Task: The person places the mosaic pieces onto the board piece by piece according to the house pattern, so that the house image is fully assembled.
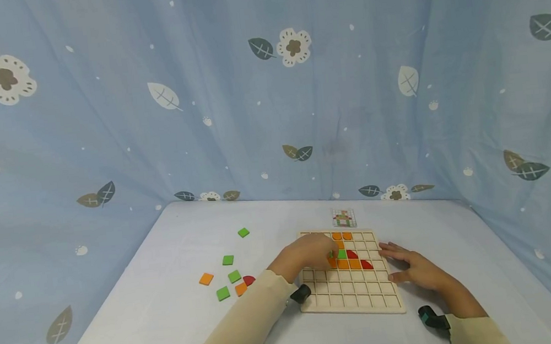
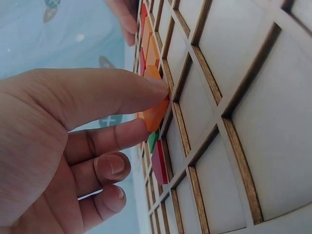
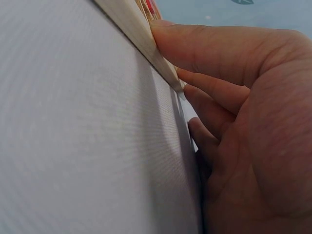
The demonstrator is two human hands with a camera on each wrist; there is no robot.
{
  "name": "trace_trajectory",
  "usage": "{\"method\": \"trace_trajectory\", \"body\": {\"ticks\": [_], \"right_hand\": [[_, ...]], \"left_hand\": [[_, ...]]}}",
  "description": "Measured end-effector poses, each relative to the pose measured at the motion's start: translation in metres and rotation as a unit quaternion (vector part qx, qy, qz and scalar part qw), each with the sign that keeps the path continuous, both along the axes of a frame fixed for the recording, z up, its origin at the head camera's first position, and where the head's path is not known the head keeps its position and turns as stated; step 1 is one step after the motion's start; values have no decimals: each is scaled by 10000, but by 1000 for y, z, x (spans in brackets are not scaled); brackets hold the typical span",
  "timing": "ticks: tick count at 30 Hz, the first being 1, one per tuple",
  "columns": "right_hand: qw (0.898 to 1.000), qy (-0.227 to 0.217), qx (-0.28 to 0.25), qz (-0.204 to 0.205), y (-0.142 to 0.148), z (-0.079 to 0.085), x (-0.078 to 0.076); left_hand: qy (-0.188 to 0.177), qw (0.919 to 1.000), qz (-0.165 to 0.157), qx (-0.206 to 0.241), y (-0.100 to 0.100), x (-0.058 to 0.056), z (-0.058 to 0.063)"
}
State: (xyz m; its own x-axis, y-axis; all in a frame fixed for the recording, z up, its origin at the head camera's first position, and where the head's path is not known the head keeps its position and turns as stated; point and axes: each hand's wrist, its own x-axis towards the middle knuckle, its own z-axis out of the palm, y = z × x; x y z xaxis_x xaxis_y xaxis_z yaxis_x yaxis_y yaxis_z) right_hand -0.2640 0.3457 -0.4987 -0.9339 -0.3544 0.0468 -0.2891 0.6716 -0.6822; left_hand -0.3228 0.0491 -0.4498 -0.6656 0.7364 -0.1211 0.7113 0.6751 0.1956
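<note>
A wooden grid board (image 1: 353, 302) lies on the white table, with coloured tiles in several of its cells. My left hand (image 1: 313, 250) reaches over the board's left half. In the left wrist view, its thumb and index finger pinch an orange tile (image 2: 155, 113) right at the grid, beside a green tile (image 2: 153, 140) and a red tile (image 2: 158, 164). My right hand (image 1: 419, 269) rests at the board's right edge. Its thumb (image 3: 195, 46) and fingers are extended and touch the wooden side; nothing is in its grasp.
Loose green tiles (image 1: 223, 293), orange tiles (image 1: 206, 279) and a red rounded tile (image 1: 248, 280) lie left of the board. Behind it is a small pattern card (image 1: 343, 218). A blue printed curtain (image 1: 250, 113) stands around the table's back and sides.
</note>
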Motion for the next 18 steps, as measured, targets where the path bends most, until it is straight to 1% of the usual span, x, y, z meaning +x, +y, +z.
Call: {"method": "trace_trajectory", "body": {"ticks": [5,18], "right_hand": [[10000,-7,-4,-19,0,0,0],[9999,95,67,65,3,-5,-4]], "left_hand": [[6,10000,-8,29,0,0,0],[190,9997,-95,-93,-3,1,-1]]}}
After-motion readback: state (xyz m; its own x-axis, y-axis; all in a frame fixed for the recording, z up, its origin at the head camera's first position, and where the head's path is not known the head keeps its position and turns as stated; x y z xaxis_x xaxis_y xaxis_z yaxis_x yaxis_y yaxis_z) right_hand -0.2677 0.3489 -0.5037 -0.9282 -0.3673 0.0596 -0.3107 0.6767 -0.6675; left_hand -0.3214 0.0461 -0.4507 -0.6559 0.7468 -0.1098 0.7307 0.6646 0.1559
